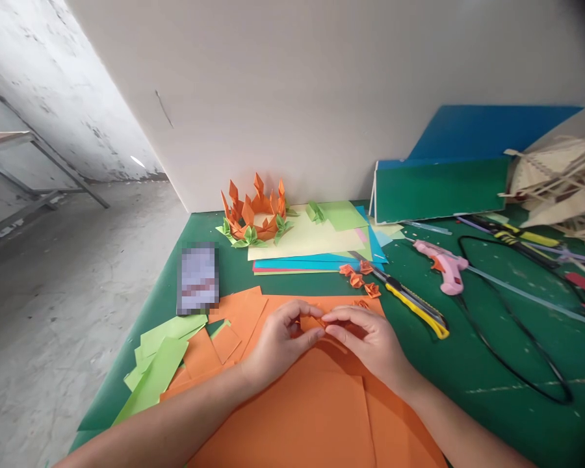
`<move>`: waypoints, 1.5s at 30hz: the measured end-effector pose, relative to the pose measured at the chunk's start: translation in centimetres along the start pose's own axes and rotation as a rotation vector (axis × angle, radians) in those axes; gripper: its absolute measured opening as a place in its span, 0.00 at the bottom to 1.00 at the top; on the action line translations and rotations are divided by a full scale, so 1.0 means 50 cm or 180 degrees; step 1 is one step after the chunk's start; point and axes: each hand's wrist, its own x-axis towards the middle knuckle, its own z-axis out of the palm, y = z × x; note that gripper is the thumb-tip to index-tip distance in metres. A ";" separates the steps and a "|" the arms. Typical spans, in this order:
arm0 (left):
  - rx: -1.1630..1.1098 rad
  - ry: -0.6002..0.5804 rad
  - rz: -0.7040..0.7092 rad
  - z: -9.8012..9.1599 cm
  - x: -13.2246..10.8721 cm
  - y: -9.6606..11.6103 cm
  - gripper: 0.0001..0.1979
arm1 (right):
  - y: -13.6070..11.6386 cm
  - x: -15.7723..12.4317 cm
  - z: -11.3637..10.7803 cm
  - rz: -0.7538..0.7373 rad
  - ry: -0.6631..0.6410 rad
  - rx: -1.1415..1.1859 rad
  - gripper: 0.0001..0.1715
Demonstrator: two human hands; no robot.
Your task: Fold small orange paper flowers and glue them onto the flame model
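Both hands meet at the middle of the table over large orange paper sheets [292, 409]. My left hand [283, 338] pinches a small piece of orange paper [316, 322] between thumb and fingers. My right hand [365, 338] pinches the same piece from the other side, fingertips nearly touching. The fingers cover much of the piece, so its folds are hard to make out. Just beyond my right hand lie several small folded orange paper flowers [355, 279]. Farther back stands an orange folded-paper crown [253, 214] with green paper leaves round its base.
Green and orange paper pieces [160, 357] lie at left, below a phone [197, 279]. Coloured sheets [312, 240] are stacked at the back. A yellow utility knife [414, 305], a pink glue gun [443, 263] with a looping black cord, and pliers [517, 237] lie at right on the green table.
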 end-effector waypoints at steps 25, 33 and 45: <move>0.0274 -0.0024 0.0135 0.000 -0.011 0.001 0.14 | -0.006 0.017 0.006 0.0248 -0.0032 0.0250 0.07; 0.0000 0.0104 -0.0080 0.005 -0.006 0.009 0.09 | -0.013 0.010 0.005 0.0305 -0.0083 0.0413 0.08; -0.0303 0.0340 -0.0105 0.009 0.000 -0.005 0.14 | -0.013 0.008 0.010 0.0575 0.0070 0.0791 0.11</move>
